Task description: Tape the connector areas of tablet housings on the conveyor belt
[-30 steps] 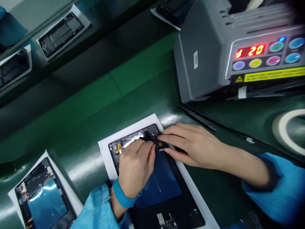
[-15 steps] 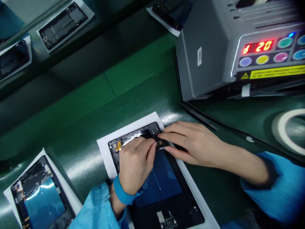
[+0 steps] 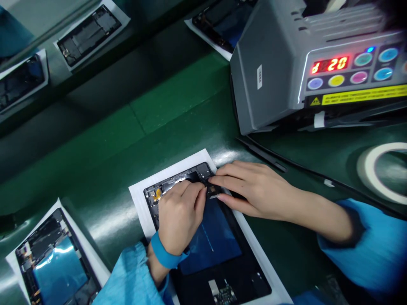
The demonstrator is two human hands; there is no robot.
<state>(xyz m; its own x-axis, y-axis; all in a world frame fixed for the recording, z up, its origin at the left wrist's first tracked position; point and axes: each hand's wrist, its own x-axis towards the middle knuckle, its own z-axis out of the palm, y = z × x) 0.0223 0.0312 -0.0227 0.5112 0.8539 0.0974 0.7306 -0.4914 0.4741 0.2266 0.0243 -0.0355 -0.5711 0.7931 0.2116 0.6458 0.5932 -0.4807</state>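
Observation:
An opened tablet [image 3: 254, 275] lies on a white sheet [image 3: 270, 254], its blue inner panel [image 3: 219, 241] and small circuit board [image 3: 225, 292] exposed. My left hand [image 3: 181, 214], wearing a blue wristband [image 3: 165, 252], is closed in a pinch over the tablet's upper part; its fingertips hide what they hold. Facing it, my right hand [image 3: 251, 188] reaches in at the upper right edge. Its thumb and fingers close around a small dark piece [image 3: 213, 190], whose kind I cannot make out. An orange flex cable [image 3: 157, 195] shows left of my left hand.
A second opened tablet [image 3: 59, 271] lies on paper at lower left. Upper right stands a grey tape dispenser [image 3: 267, 84] reading 20, with a cable and black strip [image 3: 263, 154] before it. A tape roll [image 3: 365, 169] lies at right. More tablets [image 3: 90, 36] rest along the back.
The camera view has shifted slightly, moving the dispenser and tape roll left in the picture. Both hands keep nearly the same pose on the tablet.

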